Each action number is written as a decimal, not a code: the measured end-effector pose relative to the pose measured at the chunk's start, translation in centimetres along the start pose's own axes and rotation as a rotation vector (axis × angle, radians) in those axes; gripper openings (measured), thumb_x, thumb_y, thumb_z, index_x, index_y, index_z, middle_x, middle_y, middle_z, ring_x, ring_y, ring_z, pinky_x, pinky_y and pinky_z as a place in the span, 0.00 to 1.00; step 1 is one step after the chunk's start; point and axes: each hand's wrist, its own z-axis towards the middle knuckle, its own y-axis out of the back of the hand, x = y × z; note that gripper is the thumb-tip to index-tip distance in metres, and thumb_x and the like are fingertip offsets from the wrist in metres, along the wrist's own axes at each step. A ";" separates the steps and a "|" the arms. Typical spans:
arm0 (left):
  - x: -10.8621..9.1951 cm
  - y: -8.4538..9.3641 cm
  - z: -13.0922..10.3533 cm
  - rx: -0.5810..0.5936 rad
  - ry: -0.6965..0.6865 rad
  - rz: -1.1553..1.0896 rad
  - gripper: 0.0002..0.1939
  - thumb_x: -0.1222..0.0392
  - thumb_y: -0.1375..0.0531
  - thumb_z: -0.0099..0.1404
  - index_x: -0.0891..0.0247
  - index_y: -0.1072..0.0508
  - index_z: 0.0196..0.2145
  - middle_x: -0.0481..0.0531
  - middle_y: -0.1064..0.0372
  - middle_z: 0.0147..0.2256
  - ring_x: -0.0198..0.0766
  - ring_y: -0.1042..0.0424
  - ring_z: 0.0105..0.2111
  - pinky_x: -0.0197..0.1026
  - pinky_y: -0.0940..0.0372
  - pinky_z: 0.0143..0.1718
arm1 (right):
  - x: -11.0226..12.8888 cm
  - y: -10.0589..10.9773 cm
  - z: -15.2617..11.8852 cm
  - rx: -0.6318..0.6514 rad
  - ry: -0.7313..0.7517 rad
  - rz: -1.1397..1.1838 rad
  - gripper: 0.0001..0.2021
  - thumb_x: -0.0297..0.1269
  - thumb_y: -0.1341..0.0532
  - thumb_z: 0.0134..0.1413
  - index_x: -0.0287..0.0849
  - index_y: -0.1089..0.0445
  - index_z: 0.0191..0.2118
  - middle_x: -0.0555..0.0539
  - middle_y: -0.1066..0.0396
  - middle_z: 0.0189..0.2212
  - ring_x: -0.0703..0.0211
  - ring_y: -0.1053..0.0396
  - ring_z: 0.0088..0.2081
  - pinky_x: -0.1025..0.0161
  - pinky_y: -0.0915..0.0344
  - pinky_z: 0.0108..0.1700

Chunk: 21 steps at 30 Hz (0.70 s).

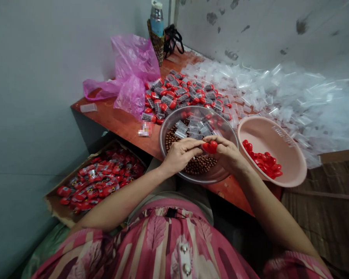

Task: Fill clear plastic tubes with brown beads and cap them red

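My right hand (228,153) grips a glossy red plastic cap (210,147) with rounded lobes over the round bowl. My left hand (180,154) meets it from the other side, fingers pinched together near the cap; what they hold is too small or see-through to tell. Beneath both hands, the see-through bowl (202,180) contains many small brown balls (198,166), several clear plastic tubes (195,127) and some red-capped pieces toward its far side. To the right, a pink plastic basin (295,164) holds a heap of red caps (264,162).
Behind the bowl lie many filled red-capped tubes (177,93). A large pile of clear tubes (302,100) covers the table's right. A pink plastic bag (136,62) and a flask (157,19) stand at the back. Lower left, a carton (54,207) holds red packed pieces.
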 end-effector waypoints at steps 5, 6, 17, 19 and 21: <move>0.1 0.0 -0.1 -0.043 -0.065 0.074 0.12 0.64 0.38 0.62 0.57 0.19 0.42 0.53 0.23 0.41 0.41 0.28 0.50 0.42 0.34 0.54 | -0.2 -1.5 0.7 0.158 -0.254 0.226 0.15 0.45 0.32 0.44 0.42 0.26 0.37 0.46 0.24 0.35 0.52 0.25 0.42 0.49 0.26 0.47; 0.1 0.0 -0.2 -0.040 -0.062 0.077 0.12 0.64 0.38 0.62 0.57 0.19 0.42 0.52 0.23 0.41 0.41 0.28 0.50 0.42 0.34 0.54 | -0.4 -1.8 0.8 0.132 -0.239 0.245 0.14 0.43 0.32 0.43 0.41 0.26 0.35 0.46 0.23 0.33 0.52 0.25 0.41 0.49 0.26 0.47; 0.8 -0.2 0.4 -0.211 0.044 -0.030 0.17 0.62 0.38 0.63 0.56 0.24 0.50 0.52 0.26 0.52 0.43 0.30 0.55 0.46 0.39 0.60 | 0.5 -3.2 3.4 -0.050 -0.166 0.106 0.09 0.43 0.37 0.46 0.45 0.29 0.33 0.47 0.24 0.30 0.51 0.24 0.38 0.51 0.24 0.41; 1.1 -0.3 0.6 -0.253 0.060 -0.132 0.21 0.59 0.38 0.63 0.55 0.28 0.55 0.52 0.29 0.56 0.43 0.31 0.57 0.47 0.39 0.61 | 1.6 -2.5 5.6 -0.078 -0.109 0.030 0.12 0.48 0.39 0.51 0.44 0.30 0.36 0.46 0.24 0.33 0.52 0.25 0.39 0.51 0.25 0.42; 1.2 -0.3 0.7 -0.276 0.078 -0.187 0.21 0.58 0.38 0.63 0.57 0.28 0.54 0.53 0.29 0.56 0.44 0.31 0.57 0.47 0.39 0.61 | 2.8 -1.5 8.7 -0.127 -0.021 -0.048 0.18 0.55 0.43 0.55 0.44 0.31 0.38 0.43 0.25 0.35 0.52 0.25 0.40 0.50 0.25 0.43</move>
